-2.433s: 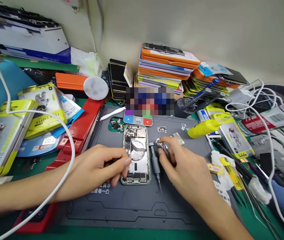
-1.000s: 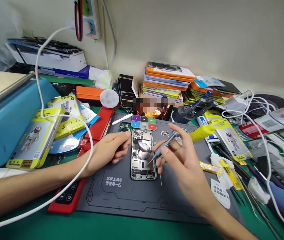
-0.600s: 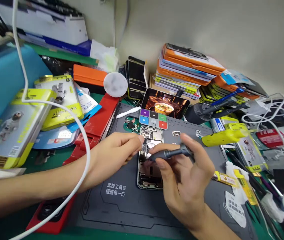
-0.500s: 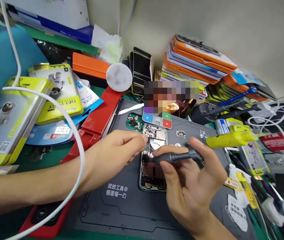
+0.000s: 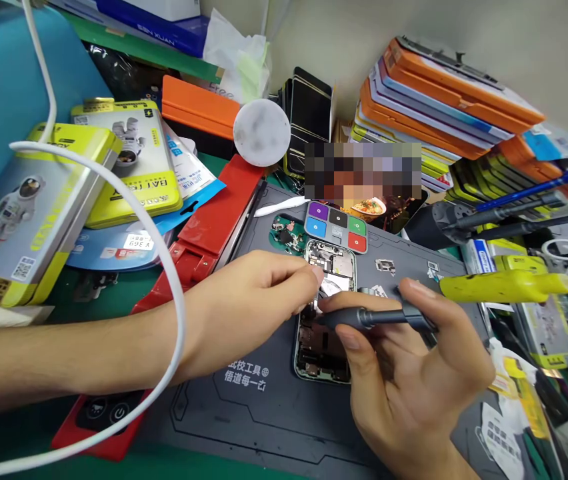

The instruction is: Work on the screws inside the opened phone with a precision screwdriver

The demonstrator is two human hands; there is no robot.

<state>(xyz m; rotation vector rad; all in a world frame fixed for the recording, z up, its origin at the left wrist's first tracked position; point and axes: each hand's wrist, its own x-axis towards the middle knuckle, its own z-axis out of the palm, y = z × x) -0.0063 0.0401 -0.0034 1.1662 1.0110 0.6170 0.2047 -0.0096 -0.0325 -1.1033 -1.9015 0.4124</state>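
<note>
An opened smartphone (image 5: 325, 350) lies on a dark grey work mat (image 5: 259, 427), its inner parts exposed. My left hand (image 5: 257, 300) reaches in from the left, its fingers pinched together at the phone's left edge. Whatever sits between those fingertips is hidden. In my right hand (image 5: 414, 373) is a dark grey screwdriver (image 5: 364, 319), gripped between thumb and fingers and held almost level. Its tip end points left into the middle of the phone, close to my left fingertips. A small magnetic pad with coloured squares (image 5: 337, 227) is just beyond the phone.
A red lamp (image 5: 219, 207) with a round white head (image 5: 262, 132) stands left of the mat. A white cable (image 5: 177, 280) loops across my left forearm. Battery boxes (image 5: 134, 167), a tool holder (image 5: 427, 227), a yellow screwdriver (image 5: 494, 285) and stacked phone cases (image 5: 444, 100) crowd the sides.
The camera view has shifted, so the scene appears farther right. Both hands keep nearly the same place at the phone, and the screwdriver still points into it.
</note>
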